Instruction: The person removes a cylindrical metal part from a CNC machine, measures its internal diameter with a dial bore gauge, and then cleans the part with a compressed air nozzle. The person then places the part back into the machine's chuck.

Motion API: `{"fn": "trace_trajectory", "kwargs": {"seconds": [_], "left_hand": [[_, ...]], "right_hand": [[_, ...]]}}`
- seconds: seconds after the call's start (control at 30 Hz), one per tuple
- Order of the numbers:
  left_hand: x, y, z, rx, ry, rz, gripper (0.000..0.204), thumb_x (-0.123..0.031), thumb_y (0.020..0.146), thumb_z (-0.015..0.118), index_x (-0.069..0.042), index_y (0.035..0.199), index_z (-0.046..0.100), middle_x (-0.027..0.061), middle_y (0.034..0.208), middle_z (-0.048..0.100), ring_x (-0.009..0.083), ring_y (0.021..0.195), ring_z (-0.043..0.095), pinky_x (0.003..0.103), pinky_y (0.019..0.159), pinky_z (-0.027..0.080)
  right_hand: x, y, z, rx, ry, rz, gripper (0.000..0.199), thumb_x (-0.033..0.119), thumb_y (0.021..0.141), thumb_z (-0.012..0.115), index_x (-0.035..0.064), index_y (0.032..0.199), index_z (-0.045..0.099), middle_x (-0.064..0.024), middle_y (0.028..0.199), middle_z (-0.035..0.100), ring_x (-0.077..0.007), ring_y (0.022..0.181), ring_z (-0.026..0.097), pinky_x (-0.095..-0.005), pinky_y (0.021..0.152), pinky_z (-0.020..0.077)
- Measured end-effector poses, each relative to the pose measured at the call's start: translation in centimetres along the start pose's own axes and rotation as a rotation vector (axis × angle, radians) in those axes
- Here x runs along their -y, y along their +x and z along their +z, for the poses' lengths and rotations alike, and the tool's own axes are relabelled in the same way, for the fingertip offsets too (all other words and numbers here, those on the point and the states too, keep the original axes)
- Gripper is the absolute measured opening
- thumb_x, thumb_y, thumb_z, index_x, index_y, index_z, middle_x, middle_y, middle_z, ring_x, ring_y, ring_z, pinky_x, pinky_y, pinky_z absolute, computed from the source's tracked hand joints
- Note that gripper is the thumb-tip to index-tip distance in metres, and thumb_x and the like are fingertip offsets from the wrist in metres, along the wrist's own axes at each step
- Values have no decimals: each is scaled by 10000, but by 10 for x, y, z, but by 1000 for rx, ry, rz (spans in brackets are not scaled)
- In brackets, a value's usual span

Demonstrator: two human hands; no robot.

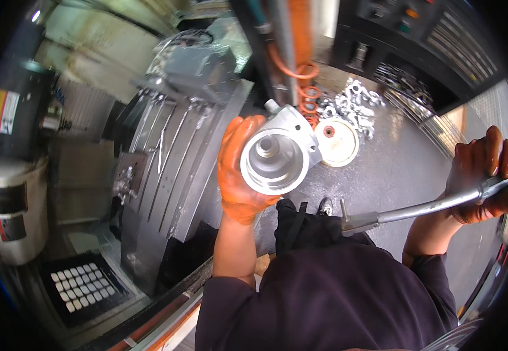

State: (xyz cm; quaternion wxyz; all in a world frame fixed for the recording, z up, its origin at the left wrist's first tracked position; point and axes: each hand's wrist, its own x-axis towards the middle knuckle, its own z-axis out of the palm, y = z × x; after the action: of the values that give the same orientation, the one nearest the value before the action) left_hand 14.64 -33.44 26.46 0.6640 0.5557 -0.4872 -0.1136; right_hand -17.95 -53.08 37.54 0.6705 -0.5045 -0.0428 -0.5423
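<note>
grey workshop floor spreads below you, with a slotted machine bed on your left and a heap of metal parts just past a round, pale disc. your orange-gloved left hand is curled around the side of the silver housing, which you hold up before you, its wide bore facing the camera. your right hand, well apart, has its fingers bent around a metal bar that reaches toward your torso. the step in hand looks to be steadying the housing, bar clear of it; any next move would call for a firm left grip and careful aim with the bar's free end.
</note>
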Motion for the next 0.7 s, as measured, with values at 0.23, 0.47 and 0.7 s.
{"fn": "trace_trajectory", "kwargs": {"seconds": [0.23, 0.47, 0.7], "left_hand": [[-42, 26, 119, 301, 246, 552, 841, -219, 682, 936, -5, 1401, 555, 177, 1293, 684, 358, 1178, 673, 544, 1104, 440], [-49, 27, 171, 410, 91, 625, 872, -289, 654, 955, 5, 1380, 573, 168, 1258, 690, 375, 1126, 668, 529, 1068, 456], [-33, 21, 174, 669, -112, 294, 926, -177, 672, 954, 15, 1456, 499, 148, 1337, 622, 242, 1149, 643, 378, 1013, 530]], "right_hand": [[112, -57, -29, 1, -132, -156, 490, 441, 803, 918, 151, 988, 570, -6, 899, 525, -76, 602, 441, -260, 596, 328], [135, -95, -5, 34, -712, -259, 385, 455, 864, 853, 172, 942, 605, -46, 787, 643, -92, 474, 584, -238, 522, 410], [78, -85, 54, -72, -1036, -51, 576, 611, 896, 781, 39, 877, 716, -95, 716, 698, -244, 624, 692, -375, 590, 581]]}}
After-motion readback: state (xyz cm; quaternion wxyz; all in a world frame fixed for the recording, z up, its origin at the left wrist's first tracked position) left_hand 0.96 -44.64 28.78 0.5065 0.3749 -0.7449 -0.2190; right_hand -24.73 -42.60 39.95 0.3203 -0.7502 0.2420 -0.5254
